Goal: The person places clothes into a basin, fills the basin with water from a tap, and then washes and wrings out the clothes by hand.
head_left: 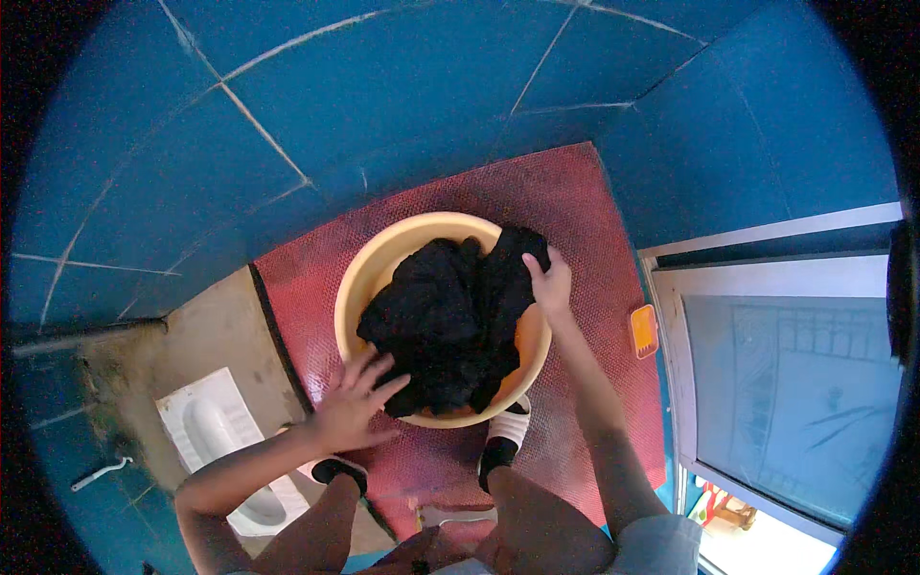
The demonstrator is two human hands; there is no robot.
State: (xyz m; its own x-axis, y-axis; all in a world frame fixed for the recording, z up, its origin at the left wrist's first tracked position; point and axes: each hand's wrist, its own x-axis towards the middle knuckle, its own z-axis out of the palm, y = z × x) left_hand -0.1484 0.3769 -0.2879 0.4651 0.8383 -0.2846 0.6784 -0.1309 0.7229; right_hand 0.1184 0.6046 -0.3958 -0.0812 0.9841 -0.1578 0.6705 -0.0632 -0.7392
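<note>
Right hand [552,285]: we're pinching the black cloth [431,297] between thumb and fingers. Left hand [347,407]: fingers spread, gripping nothing, at the cloth's edge; we can't tell if touching. Cloth's bunched in the yellow basin [372,271], between our fingers. Orange tray [645,332] right of our right fingers.

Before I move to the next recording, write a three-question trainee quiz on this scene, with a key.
1. Which of the person's hands grips the black cloth bunched in the yellow tub?
2. True or false: the tub stands on the red mat.
3. Which lies to the tub's right?
A. A green bottle
B. A small orange item
C. A blue sponge

Key:
1. The right hand
2. True
3. B
</note>
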